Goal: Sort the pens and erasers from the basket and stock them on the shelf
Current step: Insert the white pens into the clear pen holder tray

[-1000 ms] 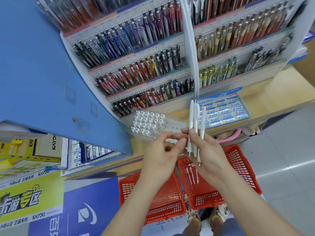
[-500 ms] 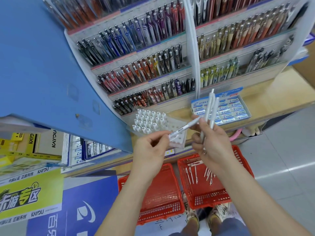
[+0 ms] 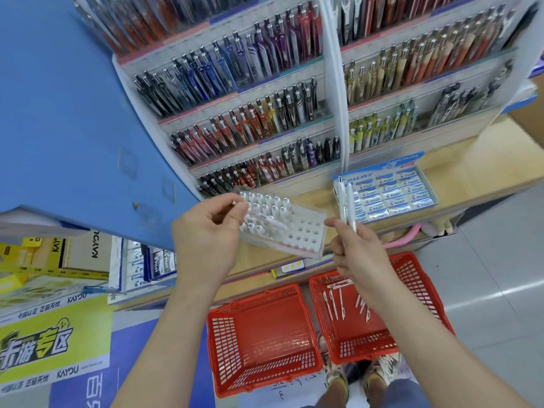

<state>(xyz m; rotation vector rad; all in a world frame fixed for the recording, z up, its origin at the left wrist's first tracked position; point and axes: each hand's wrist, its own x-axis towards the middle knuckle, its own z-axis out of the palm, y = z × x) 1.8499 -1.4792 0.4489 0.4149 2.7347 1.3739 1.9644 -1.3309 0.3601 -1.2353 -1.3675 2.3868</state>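
My left hand [image 3: 207, 235] pinches one white pen [image 3: 265, 220] and holds it slanted over a clear holed pen rack [image 3: 297, 234] on the wooden shelf [image 3: 459, 163]. White pens fill the rack's far rows; the near holes are bare. My right hand [image 3: 357, 250] grips two upright white pens [image 3: 345, 206] to the right of the rack. Behind them sits a blue box of Pilot erasers [image 3: 388, 194]. On the floor, the right red basket [image 3: 412, 278] holds several white pens [image 3: 343, 300]. The left red basket [image 3: 259, 337] holds nothing.
A tiered display of coloured pens [image 3: 259, 119] rises behind the rack. A blue panel [image 3: 67, 113] stands at the left, with yellow boxes and Pilot packs [image 3: 141, 263] below it. My shoes [image 3: 338, 381] are behind the baskets on grey floor tiles.
My left hand took one white pen from the bundle in my right hand and carried it left and up over the rack. My right hand moved right with the remaining pens.
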